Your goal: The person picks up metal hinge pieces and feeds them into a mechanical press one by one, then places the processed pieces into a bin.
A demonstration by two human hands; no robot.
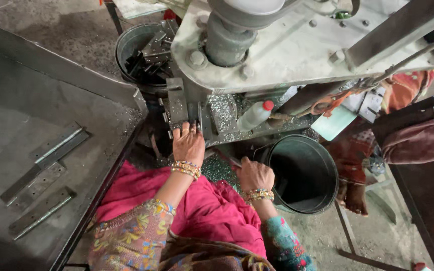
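My left hand (188, 142) reaches forward to the bed of a grey press machine (287, 50), fingers on a small metal piece at the die (191, 116). Whether it grips the piece is not visible. My right hand (253, 173) is lower, beside the rim of a dark metal bucket (322, 165), fingers curled around a thin rod-like thing (227, 159). Both wrists wear beaded bangles. A pink cloth (202, 206) covers my lap.
A metal tray table (36, 125) on the left holds three long hinge strips (51, 150). A second bucket (141, 50) behind it is full of metal parts. A white bottle with a red cap (255, 115) lies on the press bed. Another person's foot (356, 198) is at the right.
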